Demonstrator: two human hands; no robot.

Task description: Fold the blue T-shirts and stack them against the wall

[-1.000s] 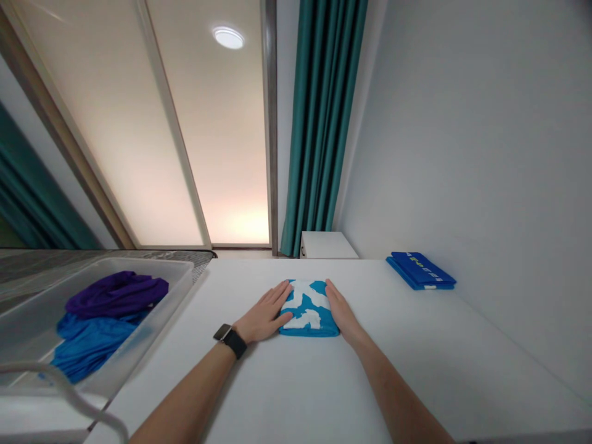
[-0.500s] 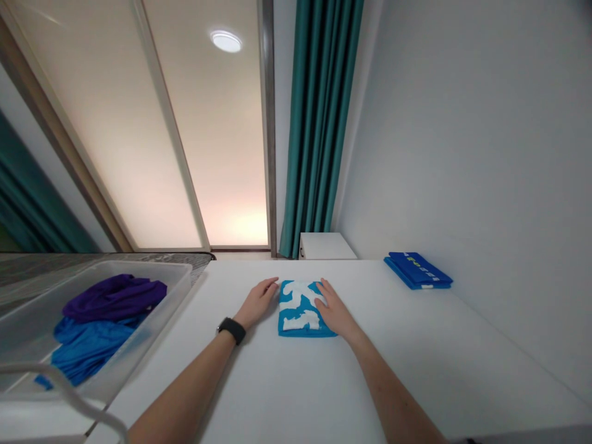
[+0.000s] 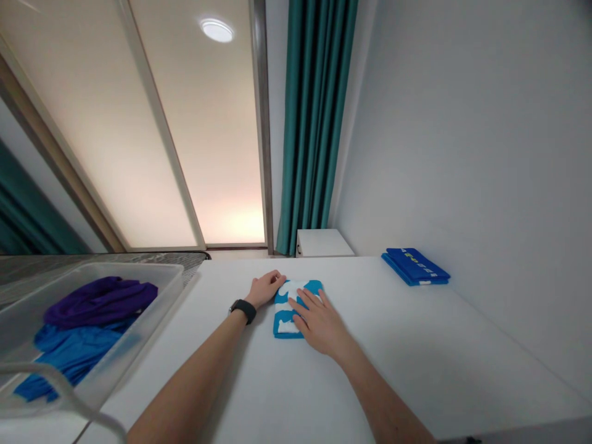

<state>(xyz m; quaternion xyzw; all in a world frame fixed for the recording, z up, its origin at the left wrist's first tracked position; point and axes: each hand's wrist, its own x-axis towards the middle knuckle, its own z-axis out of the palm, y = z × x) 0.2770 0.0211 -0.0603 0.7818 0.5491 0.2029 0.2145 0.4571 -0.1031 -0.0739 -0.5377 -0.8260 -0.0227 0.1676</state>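
On the white table (image 3: pixel 393 345): my folded blue-and-white cloth (image 3: pixel 283 316), lying flat.
Left hand (image 3: pixel 264 290): open, fingers touching the cloth's edge, holding nothing.
Right hand (image 3: pixel 319 324): spread flat on the cloth, not gripping.

1. A round ceiling light (image 3: pixel 217 30) shines at the top of the room.
2. Tall frosted panels (image 3: pixel 217 154) in a slim grey frame (image 3: pixel 259 123) glow cream, warming to pink-orange near the bottom.
3. A teal curtain (image 3: pixel 314 123) hangs in dark-shadowed folds just right of the panels; another (image 3: pixel 23 209) shows at far left.
4. A plain pale grey wall (image 3: pixel 444 135) fills the right side.
5. A small white cabinet (image 3: pixel 324 243) stands beneath the curtain, just beyond the far edge of the white surface (image 3: pixel 398 345).
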